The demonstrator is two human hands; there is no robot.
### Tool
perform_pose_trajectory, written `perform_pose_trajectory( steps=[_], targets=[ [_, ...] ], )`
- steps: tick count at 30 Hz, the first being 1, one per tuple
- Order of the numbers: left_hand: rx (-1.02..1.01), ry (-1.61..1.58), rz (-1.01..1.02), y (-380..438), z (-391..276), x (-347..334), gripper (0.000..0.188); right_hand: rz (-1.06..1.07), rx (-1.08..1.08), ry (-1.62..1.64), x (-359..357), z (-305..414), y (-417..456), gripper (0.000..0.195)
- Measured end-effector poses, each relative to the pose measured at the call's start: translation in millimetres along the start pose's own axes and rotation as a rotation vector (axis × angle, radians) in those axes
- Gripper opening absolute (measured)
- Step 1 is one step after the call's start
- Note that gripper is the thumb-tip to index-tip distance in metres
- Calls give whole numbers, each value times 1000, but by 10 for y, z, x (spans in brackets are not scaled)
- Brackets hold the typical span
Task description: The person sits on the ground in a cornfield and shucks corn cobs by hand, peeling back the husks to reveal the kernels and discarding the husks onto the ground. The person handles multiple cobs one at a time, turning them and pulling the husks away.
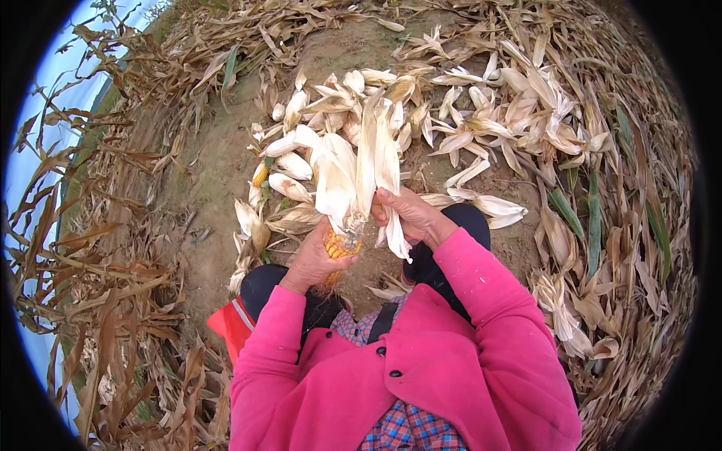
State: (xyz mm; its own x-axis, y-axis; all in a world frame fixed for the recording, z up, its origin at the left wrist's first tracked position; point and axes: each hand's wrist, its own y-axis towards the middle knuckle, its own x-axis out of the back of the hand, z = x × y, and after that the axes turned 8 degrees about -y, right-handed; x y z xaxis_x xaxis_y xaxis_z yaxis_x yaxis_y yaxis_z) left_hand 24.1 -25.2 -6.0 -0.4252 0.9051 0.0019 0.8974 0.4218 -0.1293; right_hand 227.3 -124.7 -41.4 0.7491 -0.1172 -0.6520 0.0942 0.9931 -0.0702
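Note:
My left hand is wrapped around an ear of corn with its yellow kernels bare. Pale dry husk leaves still hang on the ear's far end and stretch away from me. Between the fingers and thumb of my right hand is a strip of dry husk, its loose tip dangling below the hand. The lower end of the ear is partly hidden by my left fingers.
A pile of ears in their husks lies on the bare soil ahead, and one shows yellow kernels. Stripped husks are scattered to the right. Dry cornstalks stand at left. Something red sits beside my left knee.

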Motion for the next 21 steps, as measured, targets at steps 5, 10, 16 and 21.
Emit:
perform_pose_trajectory(
  steps=[5,10,16,21],
  targets=[
    [25,97,113,15,107,77,79,80,-16,-30,-74,137,28,43],
    [-56,61,84,7,56,-13,73,96,-3,259,168,-87,60,45],
    [-153,157,-26,8,9,-4,76,-212,137,299,242,-87,17,48],
    [-152,859,-123,72,-29,34,64,-258,85,-59,-74,25,-41,67]
  ],
)
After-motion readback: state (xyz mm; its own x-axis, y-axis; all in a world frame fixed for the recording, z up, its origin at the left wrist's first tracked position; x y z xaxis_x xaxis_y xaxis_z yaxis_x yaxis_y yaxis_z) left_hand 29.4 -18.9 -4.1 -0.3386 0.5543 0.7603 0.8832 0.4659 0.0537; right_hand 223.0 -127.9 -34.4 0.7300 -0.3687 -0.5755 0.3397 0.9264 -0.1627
